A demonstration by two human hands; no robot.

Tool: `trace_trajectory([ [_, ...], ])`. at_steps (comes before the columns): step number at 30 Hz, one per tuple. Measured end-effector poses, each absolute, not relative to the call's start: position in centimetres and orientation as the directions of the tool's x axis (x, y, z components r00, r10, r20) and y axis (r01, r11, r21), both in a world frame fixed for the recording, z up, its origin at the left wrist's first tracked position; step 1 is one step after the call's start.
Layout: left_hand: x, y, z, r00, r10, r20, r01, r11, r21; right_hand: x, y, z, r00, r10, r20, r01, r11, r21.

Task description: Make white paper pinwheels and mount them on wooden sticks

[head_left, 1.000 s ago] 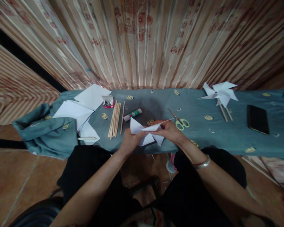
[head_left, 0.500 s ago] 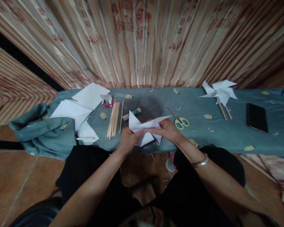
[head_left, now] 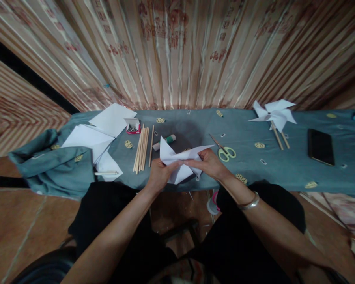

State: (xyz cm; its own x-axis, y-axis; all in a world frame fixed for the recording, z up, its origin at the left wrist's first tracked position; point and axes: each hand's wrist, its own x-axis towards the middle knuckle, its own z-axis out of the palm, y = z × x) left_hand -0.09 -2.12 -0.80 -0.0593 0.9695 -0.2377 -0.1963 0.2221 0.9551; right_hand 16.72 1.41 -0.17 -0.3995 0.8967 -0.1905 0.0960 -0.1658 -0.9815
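Right hand (head_left: 212, 162): thumb shifted inward over the last second; now meets the left hand's (head_left: 159, 171) thumb at centre of folded pinwheel (head_left: 181, 173). Both hands clamped on it, over near part of tablecloth (head_left: 242, 126). Status: blades appear turned in; no stick seen on it; centre hidden by thumbs. Outward: glue stick (head_left: 169, 139), 11 o'clock, green label unreadable. Scissors (head_left: 221, 148), 2:30. Bare sticks (head_left: 141, 150), 9:30; pin box (head_left: 134, 133), 10, no brand legible. White sheets (head_left: 90, 138), 9:30, farther out, apparently unused. Mounted pinwheel (head_left: 279, 112), 2 o'clock, seemingly complete. Curtain (head_left: 177, 71), 12: character-like print, illegible.
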Motion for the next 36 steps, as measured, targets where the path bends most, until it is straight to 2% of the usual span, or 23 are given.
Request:
trace_trajectory([
  [20,-0.27,-2.14,-0.91,-0.079,0.968,-0.237,-0.142,0.224,0.964,16.57,1.49,-0.18,-0.396,0.907,-0.144,0.114,-0.108,-0.988],
  [26,-0.51,-2.05,-1.33,-0.1,0.972,-0.211,-0.071,0.204,0.976,16.47,1.51,-0.32,-0.371,0.918,-0.14,0.159,-0.086,-0.983],
  [36,-0.72,-2.01,-1.8,-0.072,0.979,-0.192,-0.066,0.187,0.98,16.21,1.49,-0.45,-0.383,0.914,-0.134,0.129,-0.09,-0.988],
])
